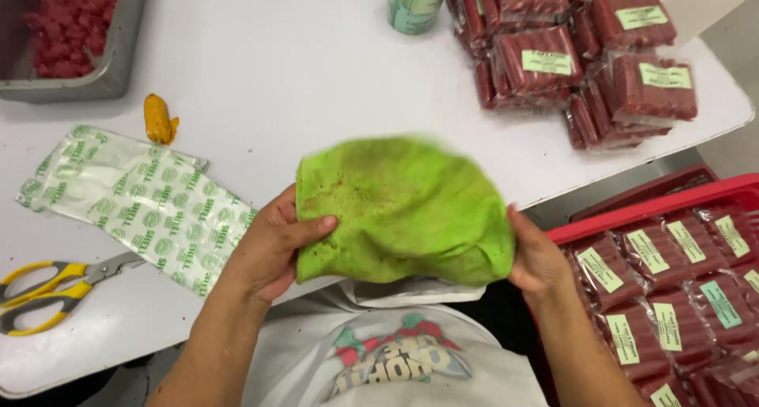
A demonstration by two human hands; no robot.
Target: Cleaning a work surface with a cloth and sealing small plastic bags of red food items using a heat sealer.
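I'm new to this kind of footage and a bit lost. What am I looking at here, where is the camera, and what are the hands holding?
There is no machine: a person works with bare hands, filmed by a camera on their head looking down. The left hand and right hand hold a stained green cloth by its two sides above the edge of a white table. On the table lie yellow-handled scissors, a printed plastic bag, a small yellow lump, a grey tray of red pieces and stacked packs of red sausages. A red crate at right holds more packs.
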